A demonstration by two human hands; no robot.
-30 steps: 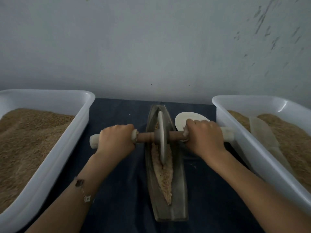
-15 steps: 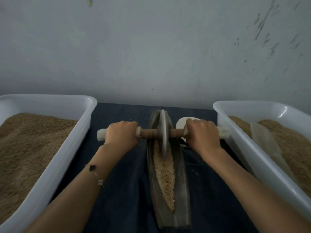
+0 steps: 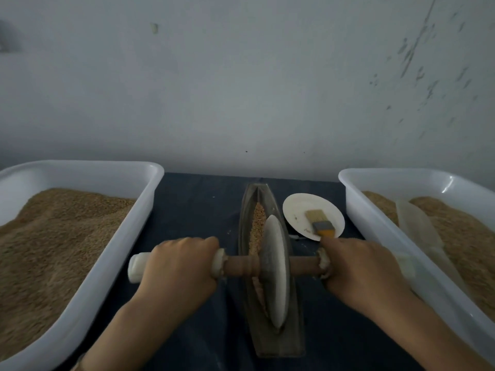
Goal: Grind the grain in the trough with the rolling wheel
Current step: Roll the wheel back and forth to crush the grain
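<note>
Fingers: left hand (image 3: 176, 266) curled round the left end of the axle (image 3: 242, 265); right hand (image 3: 361, 266) curled round the right end.
Axle: lying left to right, crosswise over the trough (image 3: 293, 328).
Wheel (image 3: 276, 271): standing on edge in the trough's near half, flat faces turned left and right.
Trough: long axis running from near edge toward wall, on the dark-clothed bench (image 3: 198, 210).
Grain (image 3: 257, 223): showing in the far half, beyond the wheel.
Plate (image 3: 297, 210): just right of trough, brush (image 3: 320, 223) lying on it.
Tubs: left tub (image 3: 112, 253) and right tub (image 3: 375, 220), both holding grain.

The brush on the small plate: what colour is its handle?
Yellow-orange handle on the brush, clearest in the head view.
</note>
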